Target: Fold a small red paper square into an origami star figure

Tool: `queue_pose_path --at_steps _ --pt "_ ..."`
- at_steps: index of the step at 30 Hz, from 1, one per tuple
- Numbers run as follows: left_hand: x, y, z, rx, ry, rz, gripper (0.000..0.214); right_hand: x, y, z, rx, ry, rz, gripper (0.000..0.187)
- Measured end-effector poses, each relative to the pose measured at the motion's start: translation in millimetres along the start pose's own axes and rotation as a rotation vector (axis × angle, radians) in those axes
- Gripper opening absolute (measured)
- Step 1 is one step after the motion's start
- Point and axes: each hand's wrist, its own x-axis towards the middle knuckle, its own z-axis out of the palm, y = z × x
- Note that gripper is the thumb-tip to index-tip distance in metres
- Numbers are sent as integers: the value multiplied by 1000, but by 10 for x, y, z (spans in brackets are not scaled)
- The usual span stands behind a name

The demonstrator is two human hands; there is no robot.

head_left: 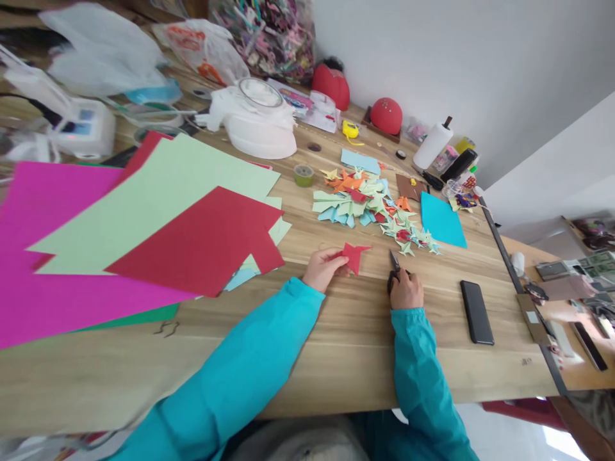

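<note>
Between the thumb and fingers of my left hand [325, 267] is a small red folded paper piece [353, 257] with pointed tips, held just over the wooden table. To its right, my right hand [407, 292] is closed round the black handles of a pair of scissors [394, 261]; the blades point away from me and stand apart from the red paper. Beyond both hands lies a pile of folded paper pieces [358, 200] in green, blue, orange and red. My right fingers are partly hidden by the back of the hand.
Large sheets of red paper [206, 240], pale green paper [144, 211] and magenta paper [57, 256] overlap on the left. A black phone [476, 312] lies at the right, with a blue sheet [442, 219] behind it. A roll of tape [303, 175] sits near the pile.
</note>
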Motion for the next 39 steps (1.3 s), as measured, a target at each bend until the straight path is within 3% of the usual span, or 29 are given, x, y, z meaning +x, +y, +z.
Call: queue_pose_path --at_steps 5,7,9,14,18,22,27,32,36,39 --pt "-10 1 11 -33 -47 -38 24 -5 -23 -32 54 167 -9 28" --pt "-35 14 18 -74 -116 -83 29 -6 -57 -54 211 269 -62 30" --pt "-69 26 25 -106 -215 -138 38 -15 -120 -63 514 279 -185 36" --pt "-158 26 42 -143 -464 -318 41 -83 -319 -75 1328 -140 -357 64" --pt "-198 7 46 -157 -525 -335 37 -104 -381 -140 1559 -297 -374 58" --pt "-216 -53 30 -143 -588 -386 36 -95 -395 -159 1672 -382 -253 76" --pt "-243 -114 32 -21 -580 -442 48 -94 -406 -119 1745 -473 -170 76" --pt "-226 -108 53 198 -467 -251 38 -85 -408 -113 1860 -488 -112 77" --pt "-196 -86 46 199 -419 -75 34 -103 -427 -118 1884 -495 -30 78" --pt "-193 -69 37 149 -400 -91 33 -117 -433 -125 1819 -442 -29 79"
